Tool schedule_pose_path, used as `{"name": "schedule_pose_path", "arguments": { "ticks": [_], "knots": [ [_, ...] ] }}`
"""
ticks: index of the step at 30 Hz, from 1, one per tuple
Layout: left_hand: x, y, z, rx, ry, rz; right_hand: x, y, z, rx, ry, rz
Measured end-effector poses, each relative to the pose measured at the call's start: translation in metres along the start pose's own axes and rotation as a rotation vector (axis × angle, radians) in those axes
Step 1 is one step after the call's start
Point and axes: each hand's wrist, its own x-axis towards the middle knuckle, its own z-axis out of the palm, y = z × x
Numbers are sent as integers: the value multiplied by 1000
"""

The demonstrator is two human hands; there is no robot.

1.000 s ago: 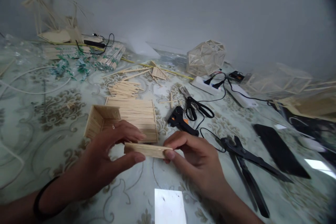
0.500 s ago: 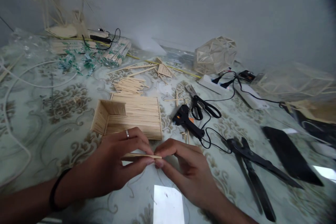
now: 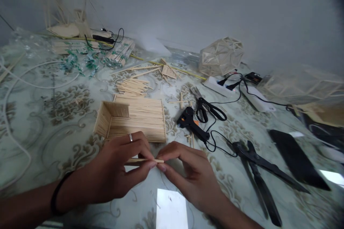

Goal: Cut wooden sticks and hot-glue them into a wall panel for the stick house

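Observation:
Between my hands is a small panel of wooden sticks [image 3: 136, 160], seen almost edge-on. My left hand [image 3: 122, 166], with a ring on one finger, pinches it between thumb and fingertips. The fingertips of my right hand [image 3: 185, 168] close on its right end, close to the left fingertips. Part of the panel is hidden behind my left fingers. Just beyond my hands lies a flat stick base [image 3: 142, 118] with low walls [image 3: 103, 120] standing at its left corner. A pile of loose sticks [image 3: 133, 87] lies behind the base.
To the right are a black glue gun [image 3: 192, 123], scissors [image 3: 206, 109], large black cutters [image 3: 255, 164] and a dark flat phone-like slab [image 3: 298, 159]. Power strips [image 3: 217, 86] with cables sit farther back. Bagged sticks [image 3: 118, 54] and stick models [image 3: 221, 57] stand near the wall.
The panel has tilted from showing its face to nearly edge-on. My hands have drawn together on it, the left shifting rightward. The view has swung slightly left.

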Motion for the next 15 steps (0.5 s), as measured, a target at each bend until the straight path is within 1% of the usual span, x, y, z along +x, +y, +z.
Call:
{"name": "schedule_pose_path", "arguments": {
  "ticks": [3, 10, 15],
  "knots": [
    [0, 1, 0, 1, 12, 24, 0, 0, 0, -8, -5, 3],
    [-1, 2, -1, 23, 0, 8, 1, 0, -1, -56, 25, -9],
    [-1, 1, 0, 60, 20, 20, 2, -1, -2, -76, 34, -19]
  ]
}}
